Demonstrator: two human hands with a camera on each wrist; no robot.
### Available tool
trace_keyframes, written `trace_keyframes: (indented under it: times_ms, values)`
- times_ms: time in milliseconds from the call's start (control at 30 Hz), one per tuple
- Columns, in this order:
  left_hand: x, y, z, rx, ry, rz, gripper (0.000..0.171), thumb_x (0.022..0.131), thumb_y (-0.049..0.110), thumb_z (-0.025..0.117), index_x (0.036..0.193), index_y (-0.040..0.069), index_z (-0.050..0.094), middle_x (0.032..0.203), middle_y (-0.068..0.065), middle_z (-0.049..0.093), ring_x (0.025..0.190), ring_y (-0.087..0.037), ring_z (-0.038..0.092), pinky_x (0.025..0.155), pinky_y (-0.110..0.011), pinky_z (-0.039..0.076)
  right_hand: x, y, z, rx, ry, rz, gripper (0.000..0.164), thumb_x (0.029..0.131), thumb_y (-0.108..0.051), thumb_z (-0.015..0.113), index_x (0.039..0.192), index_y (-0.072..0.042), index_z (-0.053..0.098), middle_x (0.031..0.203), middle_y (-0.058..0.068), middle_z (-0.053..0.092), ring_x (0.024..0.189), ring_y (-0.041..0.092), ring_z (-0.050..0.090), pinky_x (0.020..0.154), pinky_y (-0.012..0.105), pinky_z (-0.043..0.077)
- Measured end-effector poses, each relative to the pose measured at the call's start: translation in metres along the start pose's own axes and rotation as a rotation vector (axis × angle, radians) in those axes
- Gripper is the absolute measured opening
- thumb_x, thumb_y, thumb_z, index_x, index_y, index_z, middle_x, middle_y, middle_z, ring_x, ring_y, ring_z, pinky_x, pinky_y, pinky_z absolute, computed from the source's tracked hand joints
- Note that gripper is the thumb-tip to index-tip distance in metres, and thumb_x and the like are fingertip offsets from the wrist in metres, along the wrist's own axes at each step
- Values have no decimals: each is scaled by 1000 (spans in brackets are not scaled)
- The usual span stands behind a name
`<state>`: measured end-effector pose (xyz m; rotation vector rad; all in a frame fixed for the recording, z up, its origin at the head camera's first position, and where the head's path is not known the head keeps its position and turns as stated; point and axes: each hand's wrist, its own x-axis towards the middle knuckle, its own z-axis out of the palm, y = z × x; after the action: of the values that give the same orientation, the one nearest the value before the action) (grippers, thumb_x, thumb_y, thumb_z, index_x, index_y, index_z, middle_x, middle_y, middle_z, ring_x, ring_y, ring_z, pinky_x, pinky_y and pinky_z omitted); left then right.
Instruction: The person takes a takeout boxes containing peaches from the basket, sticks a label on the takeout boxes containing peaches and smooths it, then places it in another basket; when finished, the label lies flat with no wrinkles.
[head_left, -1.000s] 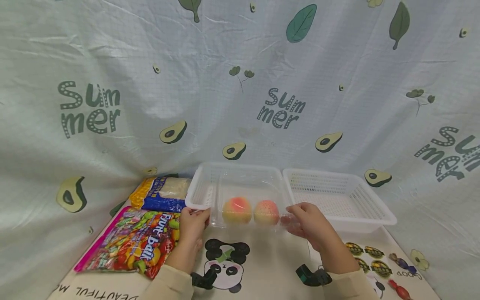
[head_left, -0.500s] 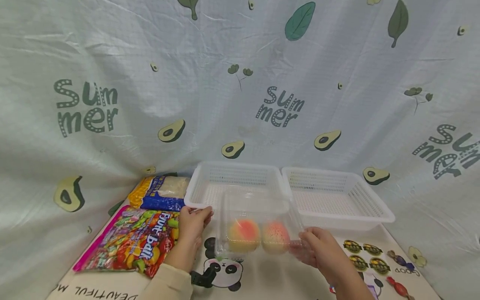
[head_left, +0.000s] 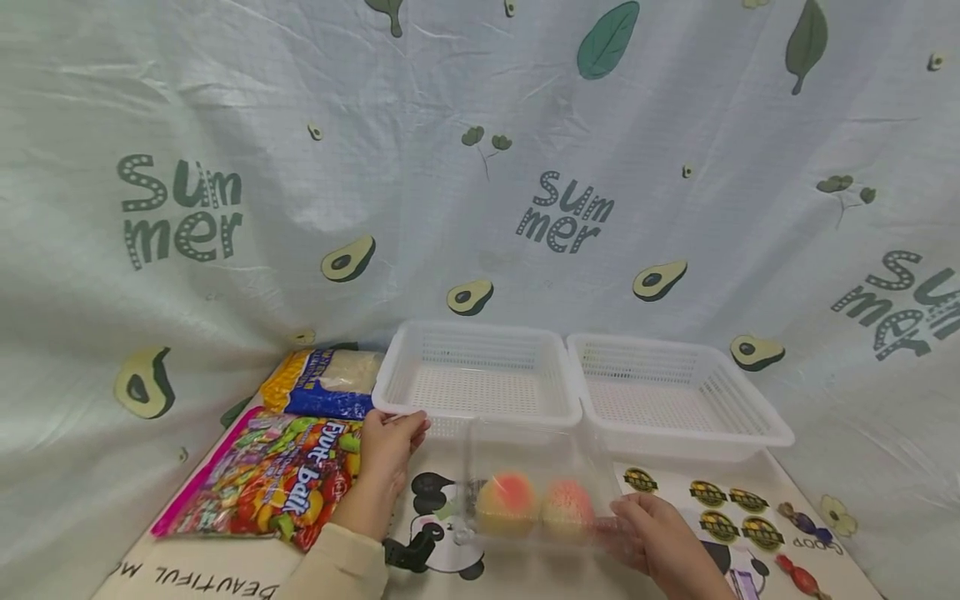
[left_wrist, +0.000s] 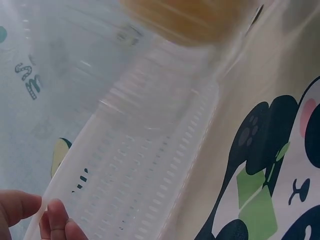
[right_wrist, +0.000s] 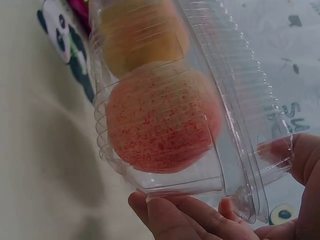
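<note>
A clear plastic clamshell box (head_left: 536, 450) holds two peaches, one yellow with a red blush (head_left: 508, 502) and one pinker and speckled (right_wrist: 162, 120). My right hand (head_left: 656, 533) grips the box at its right end, thumb on the rim side and fingers underneath. The box hangs over the table, in front of the left white basket (head_left: 487, 352). At that basket's near left corner, my left hand (head_left: 386, 454) pinches the rim between thumb and fingers; the left wrist view shows the fingertips on the basket edge (left_wrist: 72, 150).
A second white basket (head_left: 652, 387) stands alongside to the right. On the left lie a colourful candy bag (head_left: 277, 475) and a blue and yellow bag (head_left: 326, 385). A printed curtain (head_left: 420, 167) hangs behind. The table mat (head_left: 540, 571) bears panda and candy prints.
The box of peaches has come away from over the left basket, toward me and slightly right, carried by my right hand. My left hand has stayed at the basket rim.
</note>
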<state>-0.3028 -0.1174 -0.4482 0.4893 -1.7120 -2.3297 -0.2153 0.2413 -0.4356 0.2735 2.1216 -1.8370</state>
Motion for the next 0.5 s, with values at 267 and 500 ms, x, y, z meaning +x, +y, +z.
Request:
trace_keyframes:
  times_ms: [267, 500]
  values:
    - [-1, 1, 0, 12, -4, 0, 68, 92, 10, 76, 147, 3, 37, 120, -18, 61, 91, -17, 72, 95, -41, 59, 13, 10, 2, -45, 42, -6, 48, 103, -32, 55, 126, 9, 46, 108, 12, 76, 98, 26, 74, 81, 40, 61]
    - [-2, 1, 0, 13, -2, -2, 68, 92, 10, 75, 147, 4, 37, 120, -18, 62, 90, -17, 72, 93, -39, 60, 19, 12, 4, -81, 46, -19, 47, 104, -33, 55, 124, 10, 48, 98, 9, 73, 79, 17, 67, 70, 35, 56]
